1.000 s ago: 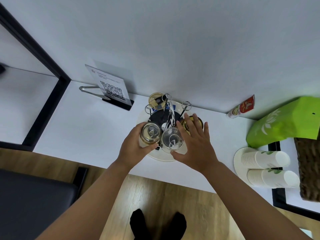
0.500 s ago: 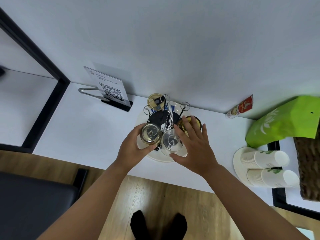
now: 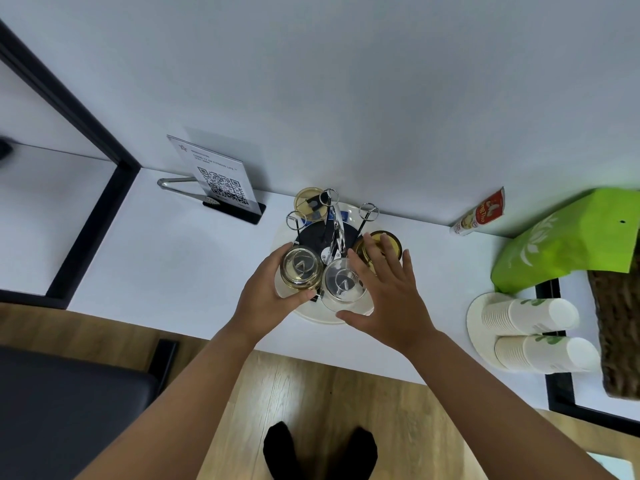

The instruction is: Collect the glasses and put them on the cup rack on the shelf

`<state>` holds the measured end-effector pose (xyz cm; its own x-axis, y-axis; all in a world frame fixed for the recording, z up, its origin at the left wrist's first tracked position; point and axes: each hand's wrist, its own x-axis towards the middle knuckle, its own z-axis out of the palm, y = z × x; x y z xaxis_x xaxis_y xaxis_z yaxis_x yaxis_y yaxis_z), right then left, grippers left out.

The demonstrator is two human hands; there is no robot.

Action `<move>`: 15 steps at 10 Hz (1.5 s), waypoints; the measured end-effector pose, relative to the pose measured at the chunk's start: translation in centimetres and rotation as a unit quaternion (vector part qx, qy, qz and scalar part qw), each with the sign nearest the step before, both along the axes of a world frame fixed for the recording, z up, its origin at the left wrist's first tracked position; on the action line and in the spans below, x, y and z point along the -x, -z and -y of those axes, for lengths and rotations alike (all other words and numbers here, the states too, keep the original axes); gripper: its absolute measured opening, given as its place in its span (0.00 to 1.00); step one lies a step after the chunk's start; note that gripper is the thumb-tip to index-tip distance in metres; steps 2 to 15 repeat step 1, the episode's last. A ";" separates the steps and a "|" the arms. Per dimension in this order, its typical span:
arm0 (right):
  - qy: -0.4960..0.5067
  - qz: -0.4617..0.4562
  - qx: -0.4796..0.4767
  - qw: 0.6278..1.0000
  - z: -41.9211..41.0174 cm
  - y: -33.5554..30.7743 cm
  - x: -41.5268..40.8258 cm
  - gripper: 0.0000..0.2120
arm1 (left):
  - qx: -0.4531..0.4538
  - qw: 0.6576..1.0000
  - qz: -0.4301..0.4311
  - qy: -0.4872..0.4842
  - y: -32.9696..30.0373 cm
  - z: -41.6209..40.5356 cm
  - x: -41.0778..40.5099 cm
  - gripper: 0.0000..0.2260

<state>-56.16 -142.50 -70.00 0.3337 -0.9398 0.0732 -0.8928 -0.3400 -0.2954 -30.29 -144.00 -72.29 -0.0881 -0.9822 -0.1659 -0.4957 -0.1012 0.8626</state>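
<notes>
Left hand (image 3: 268,294) clasps the amber glass (image 3: 300,270) on the rack; right hand (image 3: 388,296) spread flat, gripping nothing.

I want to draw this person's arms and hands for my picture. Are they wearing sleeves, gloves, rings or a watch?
No, draw them bare. The left hand and the right hand have no gloves, and no rings show on the fingers. Both forearms are bare as far as the picture goes, with no sleeves, no watch and no bracelet in view. The fingernails look short and plain.
</notes>
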 end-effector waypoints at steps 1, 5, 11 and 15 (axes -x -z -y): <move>0.004 0.012 -0.006 1.000 0.0 0.0 0.2 0.50 | -0.032 0.999 -0.010 -0.011 -0.4 -0.1 -0.1 0.42; 0.004 0.012 -0.006 1.000 0.0 0.0 0.2 0.50 | -0.032 0.999 -0.010 -0.011 -0.4 -0.1 -0.1 0.42; 0.004 0.012 -0.006 1.000 0.0 0.0 0.2 0.50 | -0.032 0.999 -0.010 -0.011 -0.4 -0.1 -0.1 0.42; 0.004 0.012 -0.006 1.000 0.0 0.0 0.2 0.50 | -0.032 0.999 -0.010 -0.011 -0.4 -0.1 -0.1 0.42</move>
